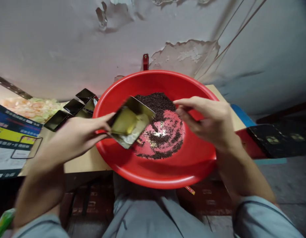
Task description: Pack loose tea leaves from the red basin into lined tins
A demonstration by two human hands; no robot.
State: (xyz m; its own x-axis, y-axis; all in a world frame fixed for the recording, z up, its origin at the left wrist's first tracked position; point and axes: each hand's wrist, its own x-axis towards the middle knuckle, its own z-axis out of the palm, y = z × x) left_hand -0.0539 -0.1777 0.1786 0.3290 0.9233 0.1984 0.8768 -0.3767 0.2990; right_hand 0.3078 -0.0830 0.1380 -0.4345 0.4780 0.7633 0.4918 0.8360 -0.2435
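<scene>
My left hand [90, 135] grips a small square open-topped container [133, 124] by its side, thumb and fingers on its wall. The container is tilted over a wide red basin [153, 175]; its inside looks shiny olive-yellow and is blurred. In the basin lies dark, loose, crumbly material [159, 100], heaped at the far side and spread thinly over the bottom. My right hand [209, 119] is above the right part of the basin, near the heap, with fingers closed toward the thumb. Whatever may be between its fingertips cannot be made out.
Several dark square containers [75, 106] stand left of the basin, by a pile of pale shreds [31, 107] and a printed blue-and-yellow package [14, 138]. A peeling wall [68, 49] rises behind the wooden table [87, 162]. Dark boxes [271, 138] are at the right.
</scene>
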